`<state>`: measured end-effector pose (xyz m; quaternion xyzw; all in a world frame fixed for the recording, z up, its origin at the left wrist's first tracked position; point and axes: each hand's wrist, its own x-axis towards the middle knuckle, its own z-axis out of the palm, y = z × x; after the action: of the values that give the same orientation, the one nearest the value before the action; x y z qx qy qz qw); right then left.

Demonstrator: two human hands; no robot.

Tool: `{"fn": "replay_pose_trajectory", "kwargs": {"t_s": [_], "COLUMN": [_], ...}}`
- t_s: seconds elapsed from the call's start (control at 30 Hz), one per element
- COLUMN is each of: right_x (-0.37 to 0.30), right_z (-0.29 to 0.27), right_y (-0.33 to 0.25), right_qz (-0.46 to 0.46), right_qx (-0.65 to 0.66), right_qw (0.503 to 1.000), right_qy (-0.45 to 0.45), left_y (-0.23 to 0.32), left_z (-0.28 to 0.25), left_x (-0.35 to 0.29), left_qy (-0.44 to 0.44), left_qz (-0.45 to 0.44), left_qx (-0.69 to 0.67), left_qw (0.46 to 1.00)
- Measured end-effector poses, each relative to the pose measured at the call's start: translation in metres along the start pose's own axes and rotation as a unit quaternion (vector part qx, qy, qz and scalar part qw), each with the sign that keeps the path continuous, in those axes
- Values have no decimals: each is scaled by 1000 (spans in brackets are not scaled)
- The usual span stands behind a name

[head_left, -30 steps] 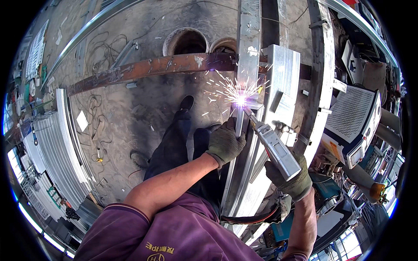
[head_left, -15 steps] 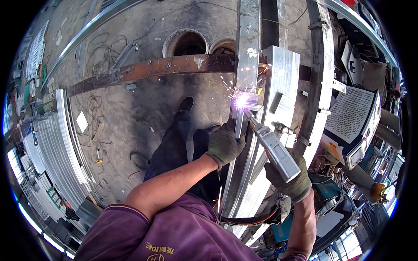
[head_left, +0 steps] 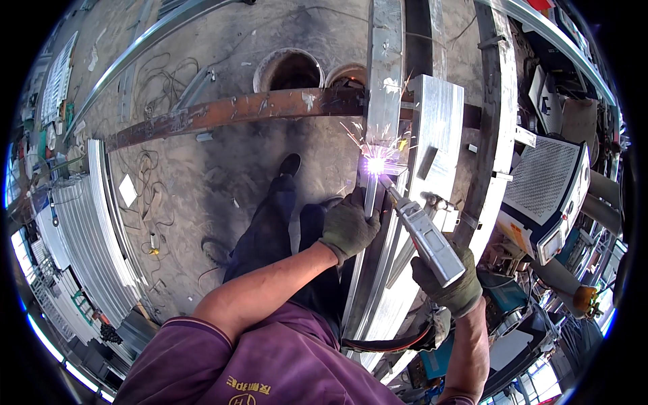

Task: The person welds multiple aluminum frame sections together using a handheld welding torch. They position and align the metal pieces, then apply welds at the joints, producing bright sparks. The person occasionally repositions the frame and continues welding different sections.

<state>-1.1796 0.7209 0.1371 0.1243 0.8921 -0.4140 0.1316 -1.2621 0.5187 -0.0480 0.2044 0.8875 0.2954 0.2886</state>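
My right hand, in a dark grey-green work glove, is wrapped round the grey body of a welding gun. Its nozzle reaches up and left to a bright violet-white glow, where sparks fly off the metal. My left hand, gloved alike, is closed on a narrow metal bar just below the glow. That bar lies against a long square steel tube, and the glare hides the exact spot where they meet. A dark cable runs below my right hand.
A rusty beam crosses under the tubes. Beyond it stand two buckets. A wide silvery profile lies right of the glow. Farther right is a white-and-blue machine with a perforated top. Stacked metal strips lie at left, near loose cables.
The glow and the nozzle tip have shifted very slightly down and right. The spark spray has changed shape. Both hands keep their grips.
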Motion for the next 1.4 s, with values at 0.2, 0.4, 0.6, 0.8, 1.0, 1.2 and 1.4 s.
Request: {"fn": "replay_pose_trajectory", "kwargs": {"t_s": [0.2,0.4,0.6,0.8,1.0,1.2,1.4], "right_x": [-3,-5,-10,-9,-13,-13,-29], "right_z": [1,0,2,0,1,1,1], "right_y": [3,6,9,5,10,-1,0], "right_qz": [5,-33,13,-3,-28,22,115], "right_qx": [12,-22,1,-20,-41,-6,57], "right_qw": [1000,999,1000,1000,999,1000,992], "right_qy": [9,13,-8,-3,-3,6,-4], "left_y": [5,3,2,-5,0,4,5], "left_z": [-7,-6,-3,5,1,-4,-5], "left_x": [0,0,2,2,0,3,0], "left_qy": [-22,-32,-37,-44,-5,-33,-32], "left_qz": [-22,-27,-22,-20,-18,-28,-26], "left_qx": [-3,-10,-5,-7,-13,8,45], "left_qw": [1000,999,999,999,1000,999,998]}}
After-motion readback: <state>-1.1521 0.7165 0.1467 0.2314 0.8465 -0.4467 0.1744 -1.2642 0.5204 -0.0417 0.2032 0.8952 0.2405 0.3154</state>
